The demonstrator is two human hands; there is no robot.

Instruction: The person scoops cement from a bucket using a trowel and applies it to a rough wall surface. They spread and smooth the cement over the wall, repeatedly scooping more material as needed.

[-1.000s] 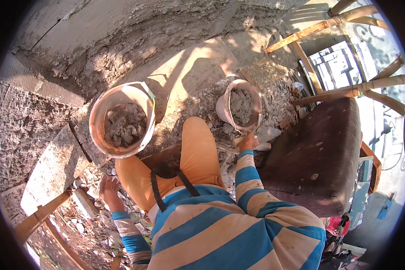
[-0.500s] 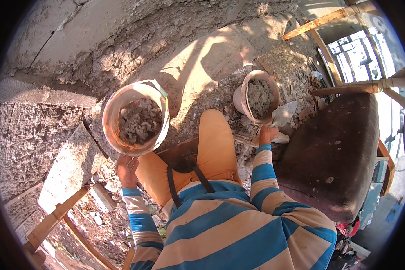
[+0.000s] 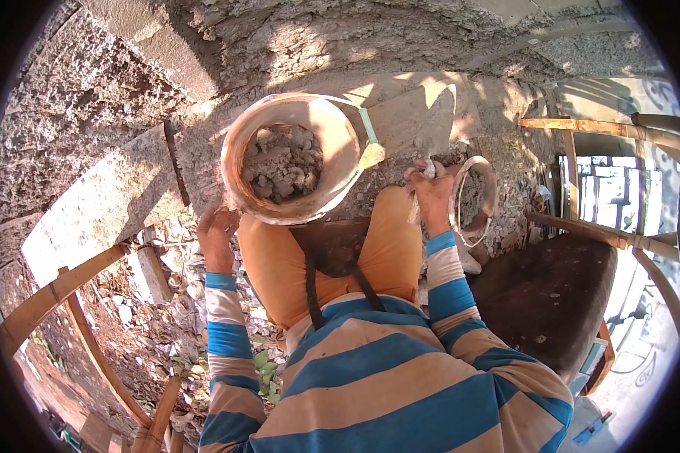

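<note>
A large pale bucket with a light green strip on its rim stands in front of my knees, lumpy grey mortar inside it. Just left of this bucket is my left hand, fingers apart and slightly bent, holding nothing. By my right knee, my right hand is closed round the pale handle of a trowel; its blade points away from me and is hard to make out against the sunlit board. Right of that hand, a smaller bucket holds more grey mortar.
A dark, worn padded block stands at my right. Wooden poles cross at the left, and more wooden bars at the far right. A rough mortar-covered wall runs along the far side. Rubble and leaves cover the ground at left.
My view has shifted, so both buckets appear farther right. My right hand has swung the trowel from beside the small bucket toward the large one. My left hand has come off the large bucket's underside.
</note>
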